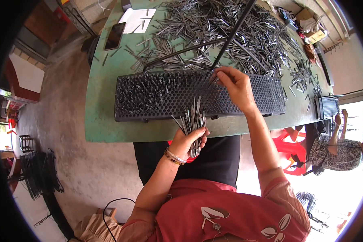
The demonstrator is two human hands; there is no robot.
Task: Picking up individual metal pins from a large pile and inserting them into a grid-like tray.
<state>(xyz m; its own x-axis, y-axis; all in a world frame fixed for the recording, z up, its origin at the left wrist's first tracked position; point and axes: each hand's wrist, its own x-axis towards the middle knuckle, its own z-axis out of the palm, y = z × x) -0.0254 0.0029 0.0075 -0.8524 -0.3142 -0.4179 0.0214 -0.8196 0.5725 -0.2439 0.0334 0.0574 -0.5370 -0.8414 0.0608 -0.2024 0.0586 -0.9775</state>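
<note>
Gripping metal strips (195,121) in left hand (190,142), aimed lengthwise toward perforated tray (262,97); pinching narrowly with right hand (234,85), nearer, above its middle; cannot tell on what.

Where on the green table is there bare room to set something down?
A broad bare patch of green table lies left of the perforated tray, in front of the phone. A narrow band runs along the front edge, its middle partly hidden by the bundle in the left hand. Crowded: behind the tray, under the heaped dark strips.
</note>
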